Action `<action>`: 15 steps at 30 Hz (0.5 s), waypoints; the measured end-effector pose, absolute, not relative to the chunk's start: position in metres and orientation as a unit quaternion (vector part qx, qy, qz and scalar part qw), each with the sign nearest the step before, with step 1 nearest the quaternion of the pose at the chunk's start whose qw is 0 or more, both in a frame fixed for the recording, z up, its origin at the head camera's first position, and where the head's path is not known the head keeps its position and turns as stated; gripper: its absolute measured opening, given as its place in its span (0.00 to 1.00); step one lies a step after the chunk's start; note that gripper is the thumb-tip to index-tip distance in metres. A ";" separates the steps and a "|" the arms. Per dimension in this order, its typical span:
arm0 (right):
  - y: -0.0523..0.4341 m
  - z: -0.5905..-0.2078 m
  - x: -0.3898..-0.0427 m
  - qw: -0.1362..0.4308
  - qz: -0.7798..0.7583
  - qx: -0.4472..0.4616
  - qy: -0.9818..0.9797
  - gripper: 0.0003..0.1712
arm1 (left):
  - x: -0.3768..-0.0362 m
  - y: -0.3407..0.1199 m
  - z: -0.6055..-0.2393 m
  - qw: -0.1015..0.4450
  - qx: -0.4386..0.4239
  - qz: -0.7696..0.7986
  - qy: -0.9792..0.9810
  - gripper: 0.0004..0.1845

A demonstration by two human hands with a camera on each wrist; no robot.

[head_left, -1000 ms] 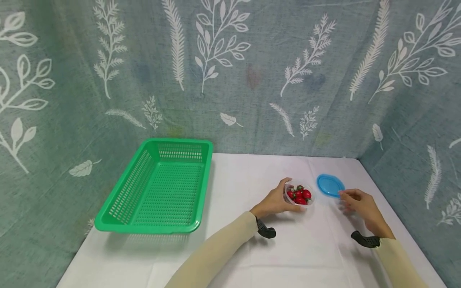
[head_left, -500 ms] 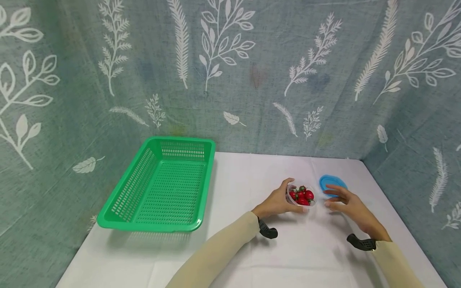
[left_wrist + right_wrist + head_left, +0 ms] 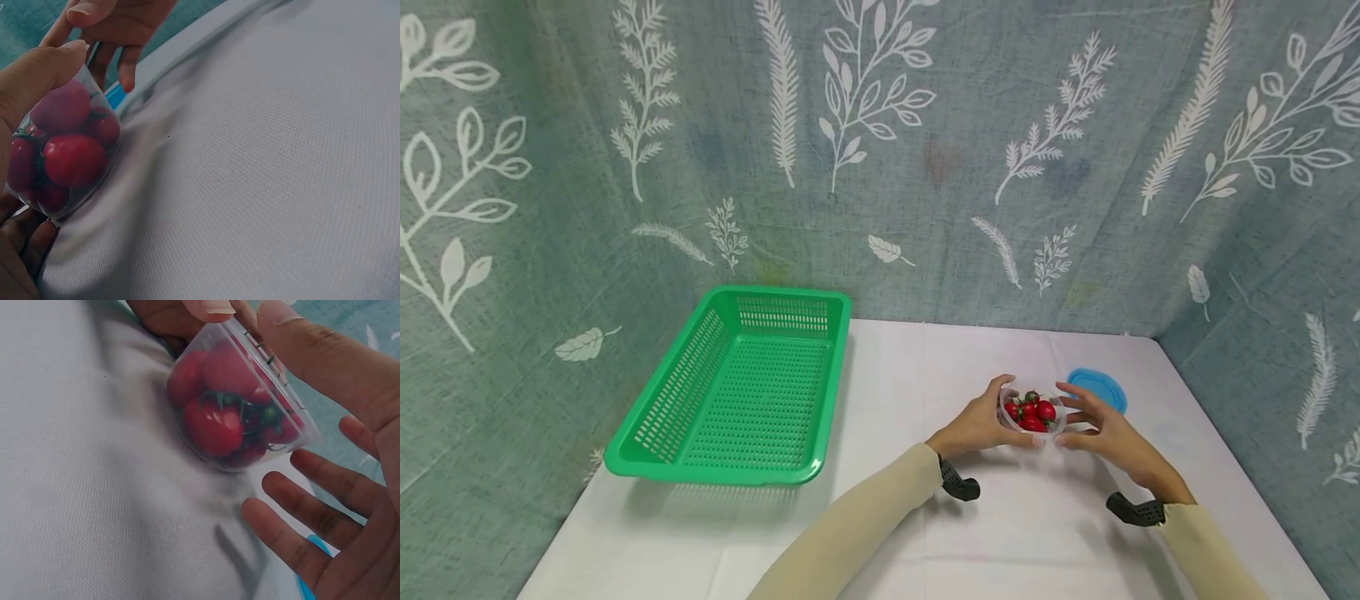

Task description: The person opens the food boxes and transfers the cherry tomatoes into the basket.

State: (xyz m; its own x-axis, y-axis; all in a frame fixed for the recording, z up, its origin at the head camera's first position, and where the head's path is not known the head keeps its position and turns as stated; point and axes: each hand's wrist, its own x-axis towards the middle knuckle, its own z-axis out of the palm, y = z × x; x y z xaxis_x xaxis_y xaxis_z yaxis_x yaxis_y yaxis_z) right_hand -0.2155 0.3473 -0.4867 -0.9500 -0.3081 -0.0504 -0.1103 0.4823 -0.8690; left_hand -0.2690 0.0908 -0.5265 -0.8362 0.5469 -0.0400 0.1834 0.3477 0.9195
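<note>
A small clear plastic container (image 3: 296, 441) holds several red cherry tomatoes (image 3: 1046, 410) with green stems. Its top is uncovered. My left hand (image 3: 976, 427) grips the container from its left side, thumb near the front rim and fingers behind. On the opposite side, my right hand (image 3: 1116, 437) is spread around the container, its thumb close to the rim. In the right wrist view the lower fingers (image 3: 312, 512) are loosely extended and apart from the container wall. Behind the right hand, a blue lid (image 3: 1102, 388) lies on the white cloth.
A green perforated plastic basket (image 3: 715, 473) stands at the left of the table, with nothing visible inside. White cloth (image 3: 917, 367) covers the table. A grey-green curtain (image 3: 940, 250) with white leaf prints encloses the back and sides.
My right hand has left the blue lid and moved left to the container's right side. The left hand stays on the container. The view has shifted slightly.
</note>
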 end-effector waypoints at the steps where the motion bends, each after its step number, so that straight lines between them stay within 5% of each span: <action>1: 0.347 -0.487 -0.216 0.101 -0.491 -0.123 0.856 0.49 | -0.268 0.091 -0.526 0.173 0.226 0.524 0.802 0.60; 15: 0.341 -0.489 -0.218 0.105 -0.483 -0.115 0.862 0.52 | -0.268 0.090 -0.526 0.178 0.239 0.531 0.793 0.60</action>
